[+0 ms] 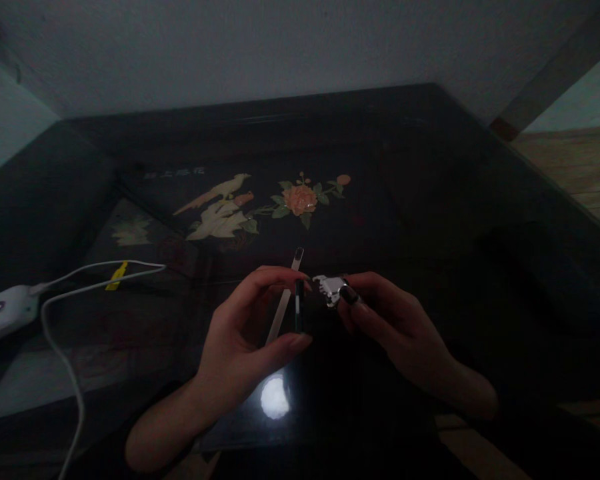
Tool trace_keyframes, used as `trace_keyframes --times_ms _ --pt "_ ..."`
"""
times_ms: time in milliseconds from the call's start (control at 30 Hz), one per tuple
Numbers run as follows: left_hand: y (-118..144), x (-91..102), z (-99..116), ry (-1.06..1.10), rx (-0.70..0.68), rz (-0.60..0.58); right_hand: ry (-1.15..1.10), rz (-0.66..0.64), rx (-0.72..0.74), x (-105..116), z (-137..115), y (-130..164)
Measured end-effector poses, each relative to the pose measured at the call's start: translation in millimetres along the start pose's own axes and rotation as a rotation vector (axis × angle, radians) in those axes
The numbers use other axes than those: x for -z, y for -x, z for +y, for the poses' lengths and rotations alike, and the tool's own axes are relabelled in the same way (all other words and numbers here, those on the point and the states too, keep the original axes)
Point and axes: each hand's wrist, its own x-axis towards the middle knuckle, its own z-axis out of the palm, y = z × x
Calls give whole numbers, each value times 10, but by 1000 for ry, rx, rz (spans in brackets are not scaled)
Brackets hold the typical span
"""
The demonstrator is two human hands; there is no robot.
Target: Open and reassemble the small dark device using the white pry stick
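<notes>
My left hand [250,327] holds a small dark upright bottle [299,308] between thumb and fingers, over a dark glossy table [430,200]. My right hand [390,327] pinches a small silvery ornate cap-like piece [331,289] just right of the bottle's top, close to it but apart. A thin pale stick [286,293] with a dark tip lies slanted on the table behind the left hand's fingers. The scene is dim, so fine detail of the bottle is hard to tell.
The table top bears an inlaid bird [220,200] and flower [300,198] picture. A white device [3,312] with white cables [75,373] and a yellow tag [117,276] lies at the left. A lamp's reflection [275,397] shines near the front edge. A wooden floor [580,167] shows at right.
</notes>
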Motion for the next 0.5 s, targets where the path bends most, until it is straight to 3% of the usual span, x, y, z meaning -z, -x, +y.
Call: trace_keyframes --times_ms 500 --pt "28 23 -15 27 -48 -55 201 -2 166 -4 -38 28"
